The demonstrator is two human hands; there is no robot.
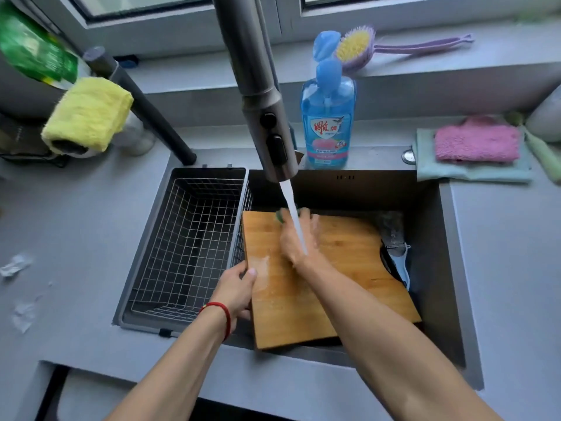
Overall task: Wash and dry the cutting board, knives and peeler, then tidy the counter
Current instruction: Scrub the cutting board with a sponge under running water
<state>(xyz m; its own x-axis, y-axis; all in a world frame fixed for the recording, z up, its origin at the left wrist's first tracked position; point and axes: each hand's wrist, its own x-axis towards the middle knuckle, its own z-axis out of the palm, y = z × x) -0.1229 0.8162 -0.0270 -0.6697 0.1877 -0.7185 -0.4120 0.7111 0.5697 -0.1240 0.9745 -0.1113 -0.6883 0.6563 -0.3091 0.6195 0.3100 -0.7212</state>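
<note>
A bamboo cutting board (349,268) lies tilted inside the dark sink (437,238). My left hand (236,291) grips its left edge, thumb on top. My right hand (299,235) presses a green scrubber (280,215) against the board's far left part, under the water stream (296,220) from the faucet (267,117). Past the board's right side lies a cleaver (391,229), and on it a white peeler (400,262), both partly hidden by the board.
A wire basket (188,247) fills the sink's left part. A blue dish soap bottle (328,117) stands behind the sink. Pink and teal cloths (476,147) lie at the right, a yellow cloth (88,113) hangs at the left. A brush (364,47) rests on the sill.
</note>
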